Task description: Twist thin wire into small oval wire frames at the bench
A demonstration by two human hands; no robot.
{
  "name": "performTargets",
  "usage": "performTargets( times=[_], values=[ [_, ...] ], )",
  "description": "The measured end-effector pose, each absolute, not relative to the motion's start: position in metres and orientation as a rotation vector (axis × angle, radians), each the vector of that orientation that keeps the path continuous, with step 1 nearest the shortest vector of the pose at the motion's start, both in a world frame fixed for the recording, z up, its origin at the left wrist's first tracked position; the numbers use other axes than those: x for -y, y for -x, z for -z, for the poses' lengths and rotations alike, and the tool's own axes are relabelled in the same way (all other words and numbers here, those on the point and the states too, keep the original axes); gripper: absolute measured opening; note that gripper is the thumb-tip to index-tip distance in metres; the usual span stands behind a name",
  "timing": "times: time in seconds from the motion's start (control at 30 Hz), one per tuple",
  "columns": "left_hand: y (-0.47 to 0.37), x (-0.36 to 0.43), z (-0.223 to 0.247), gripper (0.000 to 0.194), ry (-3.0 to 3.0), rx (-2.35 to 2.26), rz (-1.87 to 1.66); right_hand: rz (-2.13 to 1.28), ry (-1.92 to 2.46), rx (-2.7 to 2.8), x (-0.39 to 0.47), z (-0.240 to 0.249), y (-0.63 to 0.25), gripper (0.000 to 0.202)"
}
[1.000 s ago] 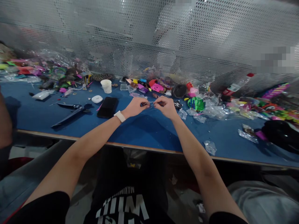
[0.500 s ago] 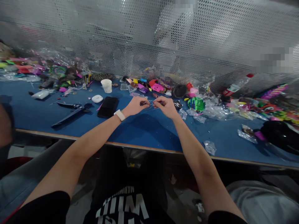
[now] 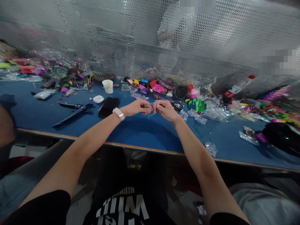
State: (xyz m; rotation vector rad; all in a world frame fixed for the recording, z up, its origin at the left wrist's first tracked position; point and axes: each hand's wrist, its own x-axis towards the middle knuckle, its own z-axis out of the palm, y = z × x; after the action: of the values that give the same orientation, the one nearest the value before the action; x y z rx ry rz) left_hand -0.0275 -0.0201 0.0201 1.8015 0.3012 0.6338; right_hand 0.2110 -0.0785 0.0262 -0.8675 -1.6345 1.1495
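Note:
A tangle of thin, pale wire or thread (image 3: 149, 115) hangs between my two hands above the blue table (image 3: 145, 134). My left hand (image 3: 138, 107), with a light band on its wrist, pinches the tangle from the left. From the right, my right hand (image 3: 166, 110) pinches it with thumb and fingers, close to the left fingertips. Whether the strands are wire or thread is too small to tell. A black phone (image 3: 109, 107) lies left of my left hand, beside a white case (image 3: 98, 99).
Blue-handled scissors (image 3: 71, 116) lie on the left, with a paper cup (image 3: 107, 86) behind the phone. Small colourful items and clear bags line the back. A bottle (image 3: 237, 87) leans at the back right; a shiny black object (image 3: 281, 136) sits far right. Another person's arm (image 3: 6, 126) shows far left.
My hands have turned slightly and moved a little nearer to me, and more of the strands now show below the fingers. The view has shifted slightly.

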Motion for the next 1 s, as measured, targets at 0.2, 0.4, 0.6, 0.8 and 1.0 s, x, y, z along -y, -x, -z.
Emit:
performTargets(
  times=[0.2, 0.4, 0.6, 0.8, 1.0],
  values=[
    [0.026, 0.016, -0.015, 0.033, -1.774, -0.381, -0.695, -1.196, 0.913, 1.454, 0.073, -0.02, -0.208, 0.07],
    [0.019, 0.003, 0.003, 0.025, -1.829, -0.531, -0.878, -1.112, 1.036, 1.318, 0.065, -0.014, -0.208, 0.076],
    [0.016, 0.001, 0.01, 0.029, -1.859, -0.551, -0.929, -0.982, 1.055, 1.431, 0.062, -0.004, -0.205, 0.07],
    [0.018, 0.001, 0.008, 0.025, -1.804, -0.564, -0.959, -1.036, 1.026, 1.343, 0.059, -0.001, -0.207, 0.069],
    [0.016, 0.002, 0.006, 0.029, -1.748, -0.52, -0.966, -1.176, 0.94, 1.289, 0.062, 0.001, -0.204, 0.069]
  ],
)
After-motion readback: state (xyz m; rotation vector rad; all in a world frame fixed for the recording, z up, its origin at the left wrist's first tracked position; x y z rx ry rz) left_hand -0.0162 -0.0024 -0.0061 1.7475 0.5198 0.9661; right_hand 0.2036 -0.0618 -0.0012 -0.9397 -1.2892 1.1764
